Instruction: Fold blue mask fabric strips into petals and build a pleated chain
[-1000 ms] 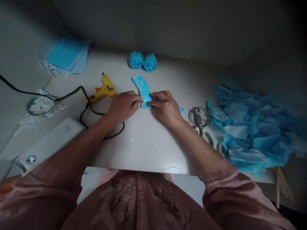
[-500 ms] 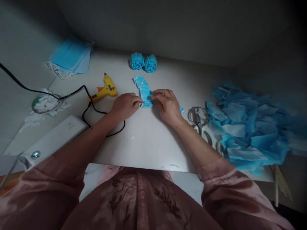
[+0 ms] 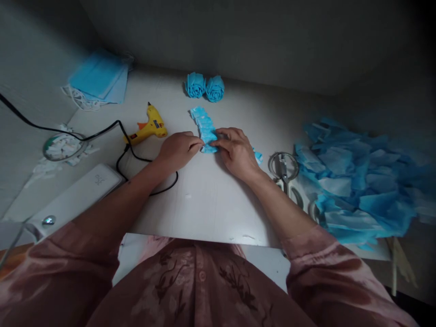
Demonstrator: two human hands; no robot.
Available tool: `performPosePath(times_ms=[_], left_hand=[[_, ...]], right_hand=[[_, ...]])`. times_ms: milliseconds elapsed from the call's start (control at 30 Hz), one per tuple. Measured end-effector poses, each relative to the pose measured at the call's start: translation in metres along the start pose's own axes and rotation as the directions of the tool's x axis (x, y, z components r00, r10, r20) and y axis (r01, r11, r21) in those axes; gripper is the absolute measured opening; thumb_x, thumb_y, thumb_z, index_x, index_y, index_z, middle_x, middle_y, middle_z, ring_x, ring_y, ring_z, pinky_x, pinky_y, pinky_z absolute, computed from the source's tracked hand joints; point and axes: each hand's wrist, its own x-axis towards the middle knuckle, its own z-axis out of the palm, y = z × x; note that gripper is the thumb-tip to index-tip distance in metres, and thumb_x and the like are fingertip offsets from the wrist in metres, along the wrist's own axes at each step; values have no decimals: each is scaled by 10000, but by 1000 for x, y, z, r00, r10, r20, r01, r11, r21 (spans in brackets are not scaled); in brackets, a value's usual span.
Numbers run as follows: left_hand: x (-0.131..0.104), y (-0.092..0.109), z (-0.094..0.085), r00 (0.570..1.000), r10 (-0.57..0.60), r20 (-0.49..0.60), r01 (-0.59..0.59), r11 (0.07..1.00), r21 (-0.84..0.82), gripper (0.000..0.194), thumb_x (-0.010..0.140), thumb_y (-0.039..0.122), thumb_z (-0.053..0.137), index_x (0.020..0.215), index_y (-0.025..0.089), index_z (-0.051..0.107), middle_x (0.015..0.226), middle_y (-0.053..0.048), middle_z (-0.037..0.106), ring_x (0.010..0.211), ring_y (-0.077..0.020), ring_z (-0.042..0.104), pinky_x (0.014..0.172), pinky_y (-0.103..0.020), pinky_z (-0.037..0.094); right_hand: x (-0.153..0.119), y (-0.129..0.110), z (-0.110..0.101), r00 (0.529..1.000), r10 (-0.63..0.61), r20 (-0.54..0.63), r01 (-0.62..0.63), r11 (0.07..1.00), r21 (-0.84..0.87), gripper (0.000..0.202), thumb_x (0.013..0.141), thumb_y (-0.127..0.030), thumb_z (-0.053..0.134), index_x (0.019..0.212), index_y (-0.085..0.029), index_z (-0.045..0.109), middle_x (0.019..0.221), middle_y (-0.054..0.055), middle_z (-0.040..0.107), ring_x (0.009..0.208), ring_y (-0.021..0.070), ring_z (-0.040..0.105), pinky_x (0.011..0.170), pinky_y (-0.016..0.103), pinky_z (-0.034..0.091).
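Observation:
A pleated strip of light blue mask fabric point(image 3: 204, 124) lies on the white table, curving from the upper left down to my fingertips. My left hand point(image 3: 179, 147) pinches the strip's lower left edge between thumb and forefinger. From the other side, my right hand point(image 3: 236, 152) has its thumb and fingers closed on the strip's lower right edge. Beyond the strip two blue fabric roses point(image 3: 195, 85) sit side by side. Another small blue piece point(image 3: 258, 157) shows partly behind my right wrist.
At left lie a yellow glue gun point(image 3: 150, 125) with a black cord, a stack of blue masks point(image 3: 97, 77), a round dish point(image 3: 64, 147) of white scraps and a white power strip-like box point(image 3: 80, 195). At right are scissors point(image 3: 284, 175), a tape ring and heaped blue fabric pieces point(image 3: 357, 181).
My right thumb and fingers have moved slightly left, onto the strip's lower edge. The left hand stays almost in place, and the strip's lower end has shifted a little.

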Motion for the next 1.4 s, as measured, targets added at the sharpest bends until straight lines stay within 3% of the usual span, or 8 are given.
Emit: performPosePath(times_ms=[200, 400, 567, 667, 867, 1000, 1233, 1400], left_hand=[[-1, 5, -1, 1000, -11, -1, 11, 999, 36, 325, 944, 287, 475, 949, 208, 791, 918, -75, 734, 860, -200, 632, 748, -296, 427], [-1, -1, 1, 999, 1, -33, -3, 999, -48, 321, 932, 295, 469, 941, 202, 776, 970, -64, 759, 902, -195, 652, 791, -290, 443], [5, -3, -1, 994, -98, -40, 92, 986, -142, 274, 924, 287, 477, 998, 196, 725, 869, -41, 747, 762, -172, 625, 705, -279, 424], [-2, 12, -18, 993, -111, -35, 107, 990, -94, 261, 916, 290, 509, 1072, 182, 689, 802, -41, 712, 747, -186, 616, 706, -291, 415], [-62, 56, -63, 982, -5, 191, -31, 982, 185, 90, 829, 298, 657, 830, 227, 713, 729, -30, 674, 762, -225, 616, 716, -316, 379], [-100, 57, -50, 932, 23, 361, -136, 947, 290, 153, 866, 299, 646, 956, 199, 718, 931, -73, 731, 858, -252, 646, 674, -321, 357], [-106, 57, -19, 949, -45, 311, -102, 893, 439, 252, 914, 194, 454, 854, 158, 696, 859, -116, 708, 799, -246, 624, 649, -351, 339], [-109, 65, -63, 963, -176, 203, 75, 902, 425, 265, 924, 256, 461, 890, 170, 709, 907, -75, 727, 813, -208, 608, 658, -313, 314]], right_hand=[[0, -1, 1, 998, 43, 35, -41, 997, -61, 446, 851, -15, 481, 1103, -249, 765, 1356, 93, 649, 1282, 319, 521, 1026, 522, 453], [-2, 5, -4, 983, 85, -165, -84, 996, 16, 541, 756, 57, 442, 1127, -227, 714, 1307, 81, 662, 1252, 267, 554, 1071, 461, 463], [0, 1, 0, 999, 16, -36, -19, 997, -76, 471, 807, 20, 475, 1088, -251, 740, 1381, 61, 633, 1313, 306, 505, 1070, 495, 438], [1, -1, 1, 999, 30, 19, -28, 995, -98, 433, 829, 4, 476, 1076, -235, 740, 1372, 69, 641, 1292, 310, 516, 1073, 497, 434], [0, -10, -18, 979, -28, -201, 15, 998, -67, 452, 903, -26, 415, 1224, -251, 639, 1387, 59, 613, 1315, 265, 496, 1116, 497, 385], [-2, -15, -32, 954, -99, -284, 63, 989, -133, 436, 929, -46, 383, 1239, -230, 628, 1355, 73, 635, 1288, 250, 526, 1134, 484, 363], [-11, -24, -69, 927, -26, -374, -78, 962, -261, 440, 930, -96, 401, 1170, -387, 627, 1331, -31, 666, 1266, 208, 569, 1189, 465, 328], [-34, -26, -98, 799, -208, -565, 71, 965, -254, 367, 857, -43, 492, 1071, -254, 702, 1176, 69, 741, 1146, 253, 661, 1087, 471, 427]])
